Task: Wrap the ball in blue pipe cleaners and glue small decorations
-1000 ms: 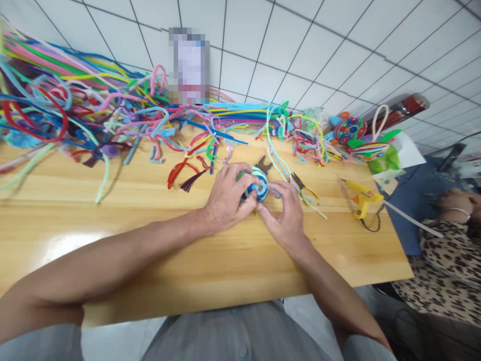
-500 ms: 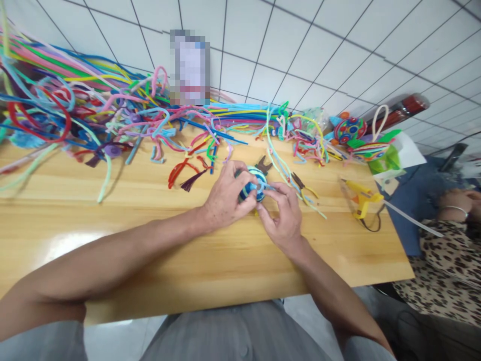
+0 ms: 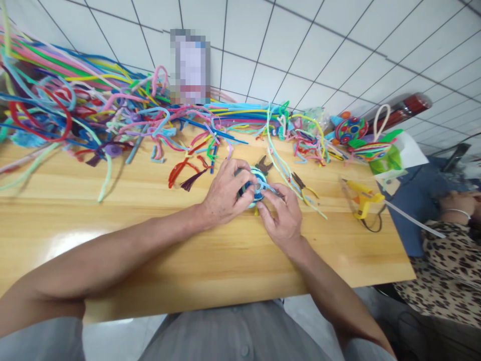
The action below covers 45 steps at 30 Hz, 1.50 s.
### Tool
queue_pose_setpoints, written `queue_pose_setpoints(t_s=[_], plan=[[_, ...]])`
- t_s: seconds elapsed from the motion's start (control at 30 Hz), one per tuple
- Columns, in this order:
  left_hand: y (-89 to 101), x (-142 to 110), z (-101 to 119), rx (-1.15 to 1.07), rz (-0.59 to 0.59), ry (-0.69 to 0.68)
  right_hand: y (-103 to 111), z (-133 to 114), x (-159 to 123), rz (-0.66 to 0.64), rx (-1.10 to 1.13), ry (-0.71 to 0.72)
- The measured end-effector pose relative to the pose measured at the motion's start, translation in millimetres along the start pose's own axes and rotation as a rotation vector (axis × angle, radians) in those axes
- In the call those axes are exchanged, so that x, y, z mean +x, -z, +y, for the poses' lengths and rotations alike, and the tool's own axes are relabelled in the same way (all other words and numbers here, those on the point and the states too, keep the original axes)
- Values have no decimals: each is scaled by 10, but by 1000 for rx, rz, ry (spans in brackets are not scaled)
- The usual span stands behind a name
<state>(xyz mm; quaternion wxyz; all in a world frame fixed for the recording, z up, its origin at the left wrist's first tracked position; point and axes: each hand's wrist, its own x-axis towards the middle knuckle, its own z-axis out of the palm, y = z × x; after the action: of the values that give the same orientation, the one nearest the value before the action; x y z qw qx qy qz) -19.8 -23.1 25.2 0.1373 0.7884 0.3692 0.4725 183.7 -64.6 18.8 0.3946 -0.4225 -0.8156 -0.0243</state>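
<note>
Between my hands, over the wooden table, is a round blue and pale-green pipe-cleaner piece [image 3: 248, 196] with a light blue loop on top. My left hand [image 3: 230, 193] is closed around its left side, thumb and fingers at the rim. My right hand [image 3: 282, 213] pinches the light blue pipe cleaner [image 3: 271, 186] at the right of the piece; its fingertips partly hide the loop. Just behind the piece lie dark-jawed pliers [image 3: 264, 164], their handles hidden. Yellow-handled pliers [image 3: 305, 186] rest to the right of my right hand.
Loose pipe cleaners [image 3: 131, 108] are heaped along the wall side of the table [image 3: 150, 271]. A red strip and a dark tassel [image 3: 193, 180] lie left of my hands. At the right stands a yellow glue gun [image 3: 363, 198]. Beyond the table's right end sits another person [image 3: 451, 255].
My right index finger has shifted slightly inward, nearer the light blue loop. The left hand keeps its hold on the round piece.
</note>
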Motion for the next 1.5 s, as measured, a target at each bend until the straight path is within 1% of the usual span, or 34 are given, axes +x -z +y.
queue_pose_setpoints(t_s=[0.1, 0.27, 0.37, 0.5, 0.6, 0.73, 0.93, 1.03, 1.2, 1.5], plan=[[13, 17, -5, 29, -14, -14, -4, 2, 8, 8, 33, -19], [0, 7, -6, 86, 6, -18, -8, 24, 28, 3, 93, -44], [3, -8, -21, 116, -23, -11, -15, 46, 33, -12, 108, -60], [28, -1, -50, 143, -18, -34, -22, 74, 41, -18, 132, -42], [41, 20, -53, 123, -13, -28, -14, 96, 48, -30, 129, -17], [44, 31, -24, 97, -16, 27, 4, 108, 59, -44, 132, -1], [62, 43, 56, -59, -32, 107, 14, 82, 72, -45, 117, 35], [79, 56, 80, -90, -45, 130, 21, 73, 68, -57, 101, 35], [97, 57, 82, -120, -84, 127, 43, 76, 62, -100, 98, 33], [90, 44, 91, -81, -104, 86, 58, 84, 86, -94, 124, 64]])
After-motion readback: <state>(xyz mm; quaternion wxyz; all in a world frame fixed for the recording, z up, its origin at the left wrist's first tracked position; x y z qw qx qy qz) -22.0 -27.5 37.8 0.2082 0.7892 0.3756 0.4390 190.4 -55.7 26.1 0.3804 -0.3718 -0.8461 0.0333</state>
